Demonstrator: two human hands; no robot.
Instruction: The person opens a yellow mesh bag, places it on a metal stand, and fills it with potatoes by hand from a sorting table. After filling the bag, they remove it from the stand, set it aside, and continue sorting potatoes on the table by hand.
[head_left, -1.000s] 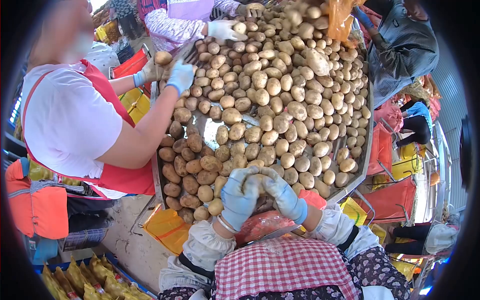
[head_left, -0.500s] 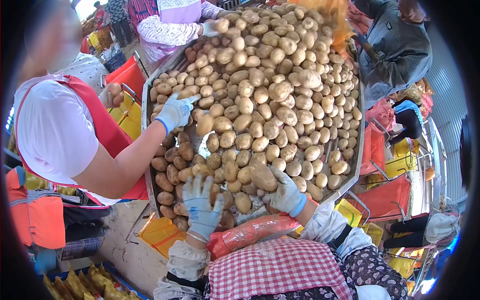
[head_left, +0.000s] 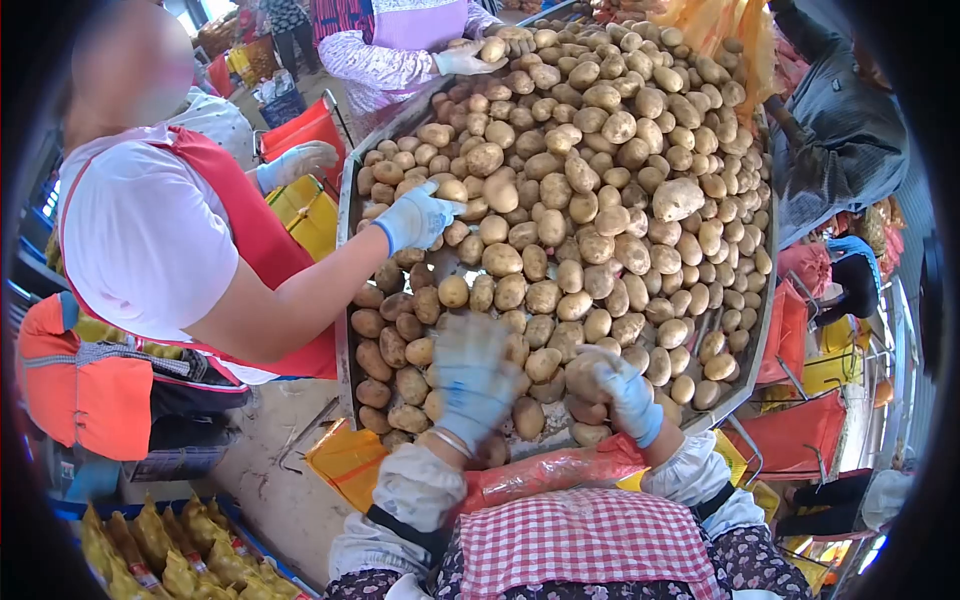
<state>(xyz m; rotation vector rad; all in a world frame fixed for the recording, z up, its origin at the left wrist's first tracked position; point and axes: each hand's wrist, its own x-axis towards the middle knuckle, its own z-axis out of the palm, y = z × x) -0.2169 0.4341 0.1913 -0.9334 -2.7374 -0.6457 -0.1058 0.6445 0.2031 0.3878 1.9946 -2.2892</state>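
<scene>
A large heap of potatoes (head_left: 620, 180) covers the metal-rimmed sorting table (head_left: 733, 398). My left hand (head_left: 475, 385), in a pale blue and white glove, is over the potatoes at the near side. Motion smears its fingers, so their grip cannot be made out. Close to the near edge, my right hand (head_left: 632, 400), gloved the same way, grips a potato (head_left: 583, 378) on its left side. Just below that lie more potatoes near a white patch of tabletop (head_left: 557, 420). A red plastic-covered roll (head_left: 560, 470) runs along the edge before me.
A co-worker in a red apron (head_left: 222, 190) reaches a gloved hand (head_left: 420, 217) into the heap from the left. Another person's gloved hands (head_left: 470, 60) are at the far side. An orange mesh bag (head_left: 735, 40) hangs at the far right. Filled yellow bags (head_left: 185, 550) stand lower left.
My left hand has moved from spread fingers into a blur over the potatoes. My right hand still has a potato. The view has shifted, and the left co-worker's far hand no longer shows potatoes.
</scene>
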